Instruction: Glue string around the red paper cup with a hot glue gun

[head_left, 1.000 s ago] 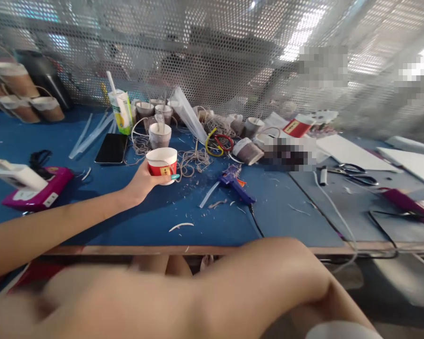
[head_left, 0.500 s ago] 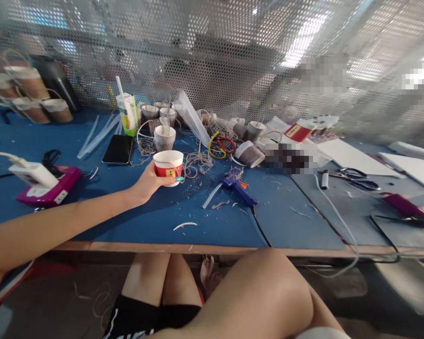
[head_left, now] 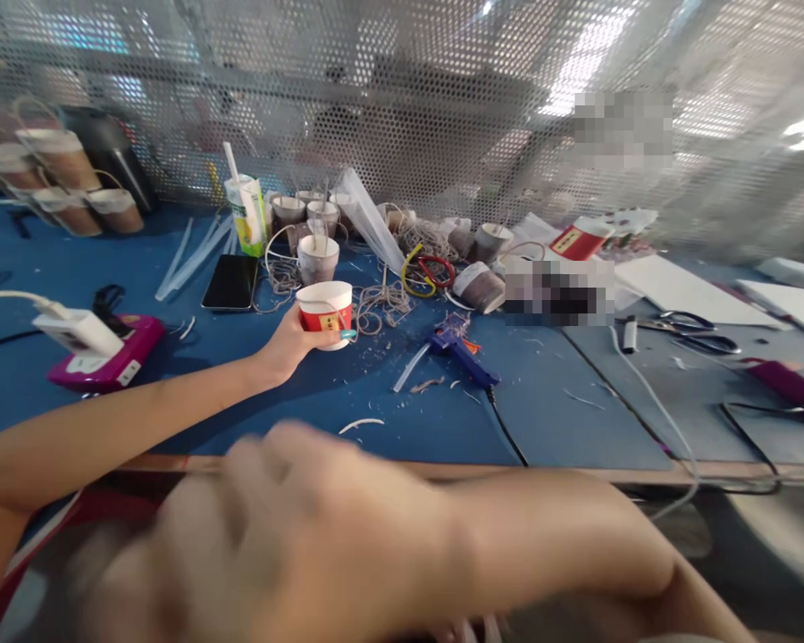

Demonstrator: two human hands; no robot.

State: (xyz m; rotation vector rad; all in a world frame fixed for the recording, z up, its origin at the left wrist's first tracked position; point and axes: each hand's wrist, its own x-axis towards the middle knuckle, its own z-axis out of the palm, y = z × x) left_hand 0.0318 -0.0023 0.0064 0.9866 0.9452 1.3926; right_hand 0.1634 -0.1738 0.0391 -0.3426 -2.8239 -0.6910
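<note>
While the left hand (head_left: 285,350) grasps a red-and-white paper cup (head_left: 326,310), mouth upward, its teal-nailed thumb across the red side, the right hand (head_left: 322,527) is a blur nearer the body, and whether it holds anything cannot be told; the cup is beyond the right hand, over the blue worktop (head_left: 241,424); loose twine (head_left: 387,304) tangles just right of the left hand, and a grey cup (head_left: 318,263) stands beyond it; a blue glue gun (head_left: 469,359) lies farther right; a black phone (head_left: 230,282) rests beyond the left hand, leftward; a magenta power strip (head_left: 148,338) sits past the left forearm.
</note>
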